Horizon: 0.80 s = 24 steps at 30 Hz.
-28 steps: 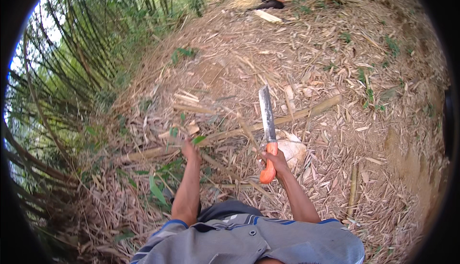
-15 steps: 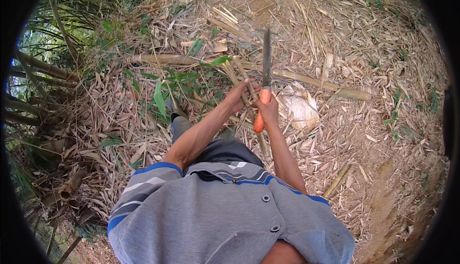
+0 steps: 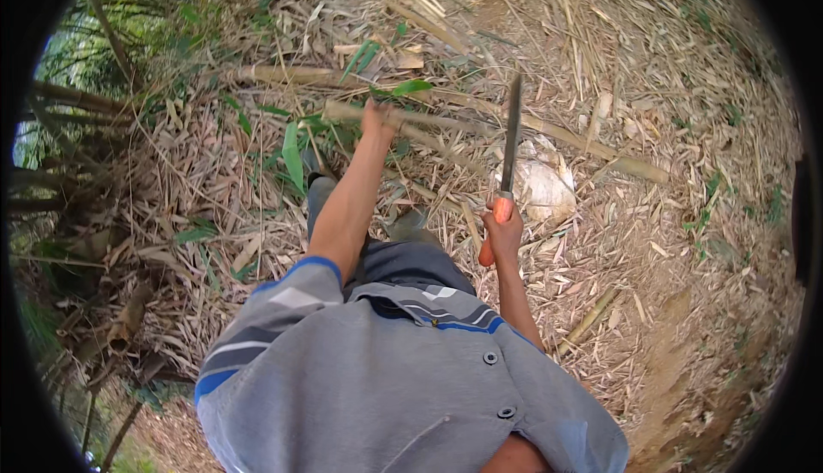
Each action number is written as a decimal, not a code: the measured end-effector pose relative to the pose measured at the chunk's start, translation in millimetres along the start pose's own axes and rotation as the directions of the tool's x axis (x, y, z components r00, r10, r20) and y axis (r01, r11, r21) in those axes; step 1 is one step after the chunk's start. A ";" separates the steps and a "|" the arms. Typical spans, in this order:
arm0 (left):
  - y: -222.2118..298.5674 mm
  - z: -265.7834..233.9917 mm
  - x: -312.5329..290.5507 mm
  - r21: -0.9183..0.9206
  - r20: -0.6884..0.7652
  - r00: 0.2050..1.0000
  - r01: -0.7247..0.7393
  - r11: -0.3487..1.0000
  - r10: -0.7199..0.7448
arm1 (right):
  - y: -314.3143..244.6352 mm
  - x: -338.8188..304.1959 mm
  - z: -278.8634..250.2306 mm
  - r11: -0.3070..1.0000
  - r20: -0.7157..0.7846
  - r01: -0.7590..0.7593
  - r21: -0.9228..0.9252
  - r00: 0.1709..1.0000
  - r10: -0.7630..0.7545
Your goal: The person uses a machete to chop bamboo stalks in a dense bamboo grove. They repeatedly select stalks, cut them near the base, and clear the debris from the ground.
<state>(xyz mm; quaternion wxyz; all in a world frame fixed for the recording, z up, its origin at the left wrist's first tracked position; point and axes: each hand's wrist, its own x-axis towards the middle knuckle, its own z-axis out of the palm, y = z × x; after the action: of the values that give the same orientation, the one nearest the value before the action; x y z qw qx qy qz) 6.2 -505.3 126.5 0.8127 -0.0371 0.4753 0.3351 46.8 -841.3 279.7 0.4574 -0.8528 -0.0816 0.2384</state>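
My right hand (image 3: 506, 231) is closed round the orange handle of a machete (image 3: 512, 138). Its long dark blade points up and away from me, beside a pale cut stump (image 3: 549, 188). My left hand (image 3: 379, 117) reaches forward on the left, closed on a bamboo stick (image 3: 429, 120) that lies crosswise and is smeared by motion. The fingers are partly blurred too. A second thin piece slants off to the right below it; I cannot tell whether I hold that one as well.
Dry bamboo leaves and chips cover the ground. A long bamboo pole (image 3: 630, 166) lies across the far side, with split strips (image 3: 420, 0) beyond it. Standing bamboo stems (image 3: 81, 100) rise at the left. A short bamboo piece (image 3: 590, 323) lies at my right.
My hands have moved apart. The left hand has gone forward and left, turning the bamboo crosswise. The right hand has drawn back slightly to the right with the machete, off the bamboo.
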 end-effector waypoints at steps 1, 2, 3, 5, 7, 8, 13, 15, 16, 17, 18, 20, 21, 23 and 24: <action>3.1 37.5 -9.1 0.024 0.066 0.996 -0.064 0.998 0.062 | 7.8 -3.0 1.7 1.000 -0.011 -0.021 -0.011 1.000 0.021; 12.3 65.0 3.5 0.000 0.115 0.991 -0.071 0.997 0.071 | 11.7 -7.1 3.3 0.999 -0.017 -0.036 -0.021 0.999 0.036; 21.7 94.9 8.4 -0.029 0.240 0.968 -0.064 0.998 0.069 | 14.7 -11.5 4.5 0.998 -0.032 -0.056 -0.029 0.998 0.055; 42.7 152.1 -23.1 0.143 0.069 0.996 0.041 0.989 -0.052 | 13.8 -23.0 11.6 0.992 -0.035 -0.116 0.058 0.992 0.119; 54.7 128.9 6.4 0.505 0.082 0.996 -0.077 0.860 0.041 | 5.9 -30.7 18.3 0.975 0.015 -0.186 0.120 0.983 0.185; 56.8 114.7 21.6 0.666 0.106 0.992 -0.126 0.735 0.075 | 0.3 -37.0 20.1 0.955 0.032 -0.283 0.095 0.959 0.281; 42.9 -52.2 22.4 0.823 0.219 0.974 -0.217 0.525 0.058 | 28.2 -41.1 26.4 0.904 0.148 -0.385 -0.185 0.899 0.413; 47.6 -107.6 20.9 0.950 0.011 0.975 -0.079 0.301 0.223 | 42.1 -46.2 34.8 0.863 0.171 -0.408 -0.300 0.867 0.469; 53.2 -122.2 19.6 0.989 0.060 0.929 -0.104 0.101 0.366 | 33.3 -49.0 40.2 0.829 0.197 -0.420 -0.368 0.836 0.511; 58.7 -132.4 21.0 0.990 0.137 0.862 -0.100 -0.103 0.488 | 30.3 -54.8 47.8 0.813 0.191 -0.419 -0.405 0.830 0.523; 65.5 -138.6 29.1 0.987 0.151 0.867 -0.103 -0.127 0.474 | 31.0 -60.7 53.6 0.794 0.185 -0.412 -0.447 0.826 0.533; 78.0 -137.3 60.2 0.976 0.191 0.872 -0.120 -0.181 0.450 | 78.2 -83.8 66.9 0.713 0.151 -0.270 -0.647 0.871 0.468; 83.1 -130.3 80.7 0.962 0.256 0.857 -0.177 -0.210 0.448 | 79.9 -86.2 74.3 0.721 0.172 -0.311 -0.619 0.842 0.511; 95.7 -101.1 106.1 0.910 0.406 0.808 -0.316 -0.268 0.426 | 65.4 -95.3 88.1 0.717 0.192 -0.348 -0.604 0.810 0.554; 100.1 -84.4 124.6 0.891 0.439 0.810 -0.338 -0.303 0.388 | 57.2 -91.6 96.7 0.699 0.199 -0.345 -0.626 0.796 0.571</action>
<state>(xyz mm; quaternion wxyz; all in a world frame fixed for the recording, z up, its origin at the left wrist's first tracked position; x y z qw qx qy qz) -74.6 -396.4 7.0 0.3961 0.7251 0.5557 0.0924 -84.3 -834.9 218.0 0.0860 -0.8774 -0.0148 0.4717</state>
